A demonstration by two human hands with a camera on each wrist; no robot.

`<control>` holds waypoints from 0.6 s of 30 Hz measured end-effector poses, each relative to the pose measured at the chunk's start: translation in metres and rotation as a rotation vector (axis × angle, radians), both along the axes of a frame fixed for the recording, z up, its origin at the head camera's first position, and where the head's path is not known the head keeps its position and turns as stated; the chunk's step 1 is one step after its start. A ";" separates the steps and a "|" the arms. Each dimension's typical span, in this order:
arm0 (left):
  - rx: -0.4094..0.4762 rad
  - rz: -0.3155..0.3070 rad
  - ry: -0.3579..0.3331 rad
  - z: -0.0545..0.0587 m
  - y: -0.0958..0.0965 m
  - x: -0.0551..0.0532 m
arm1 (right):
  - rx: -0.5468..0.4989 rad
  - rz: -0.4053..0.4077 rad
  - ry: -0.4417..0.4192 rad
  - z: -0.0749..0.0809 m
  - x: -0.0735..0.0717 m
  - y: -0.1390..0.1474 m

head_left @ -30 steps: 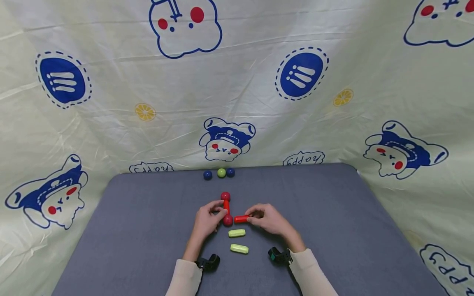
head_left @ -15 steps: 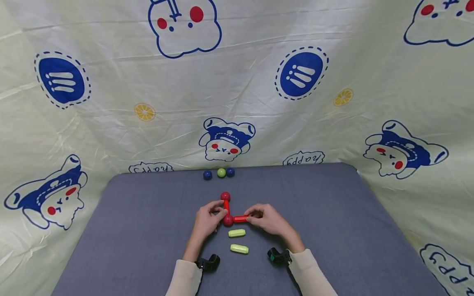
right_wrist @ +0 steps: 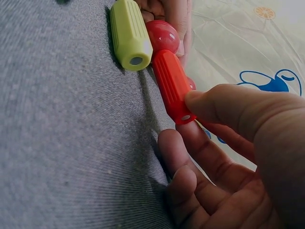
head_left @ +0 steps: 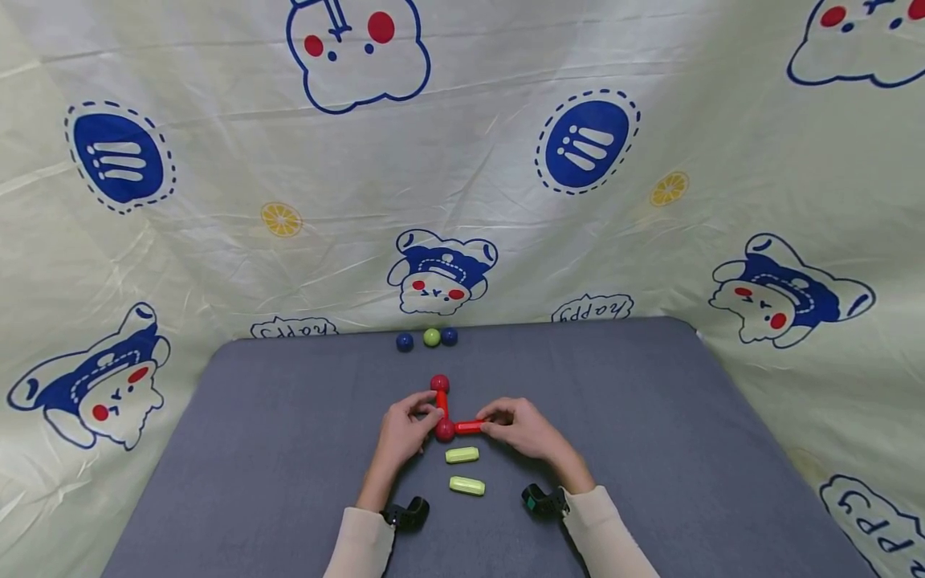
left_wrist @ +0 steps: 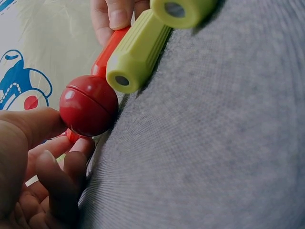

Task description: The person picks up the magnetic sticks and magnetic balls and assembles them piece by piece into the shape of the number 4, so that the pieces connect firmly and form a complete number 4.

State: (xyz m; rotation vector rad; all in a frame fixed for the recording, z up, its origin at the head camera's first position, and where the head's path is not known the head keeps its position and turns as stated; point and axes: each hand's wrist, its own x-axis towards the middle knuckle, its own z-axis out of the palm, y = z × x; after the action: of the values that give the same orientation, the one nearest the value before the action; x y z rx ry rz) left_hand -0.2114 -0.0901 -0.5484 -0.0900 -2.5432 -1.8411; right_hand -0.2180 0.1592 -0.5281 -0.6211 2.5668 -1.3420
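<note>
My left hand pinches a red rod that runs between a far red ball and a near red ball. Thumb and fingers of my right hand pinch the outer end of a second red rod. This ridged rod meets the near ball in the right wrist view, so the two rods form an L. A flat grey disc shows in its free end. In the left wrist view the near ball hides most of the first rod.
Two yellow-green rods, one nearer the balls and one closer to me, lie between my forearms. At the back edge of the grey table sit a blue ball, a green ball and another blue ball.
The second red rod has shifted slightly left in my right hand, closing the small gap to the near red ball. My left hand keeps its place on the first rod.
</note>
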 end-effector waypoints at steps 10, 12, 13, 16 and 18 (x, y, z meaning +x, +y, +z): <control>-0.007 0.000 -0.002 -0.001 0.000 0.000 | -0.003 -0.004 -0.004 0.000 0.001 0.000; -0.006 0.003 -0.011 -0.001 0.000 0.001 | -0.009 0.000 -0.002 0.000 0.001 0.000; -0.006 0.005 -0.016 0.000 0.000 0.001 | -0.011 0.002 -0.001 0.000 0.001 0.000; -0.002 0.007 -0.018 0.001 0.000 0.001 | -0.015 0.005 0.000 0.000 0.001 -0.001; -0.001 0.011 -0.016 0.001 0.000 0.001 | -0.014 0.002 0.001 0.000 0.001 -0.001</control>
State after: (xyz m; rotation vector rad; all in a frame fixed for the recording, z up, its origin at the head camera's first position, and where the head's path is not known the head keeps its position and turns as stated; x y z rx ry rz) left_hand -0.2107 -0.0898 -0.5473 -0.0614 -2.5495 -1.8449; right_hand -0.2171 0.1583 -0.5281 -0.6268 2.5587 -1.3600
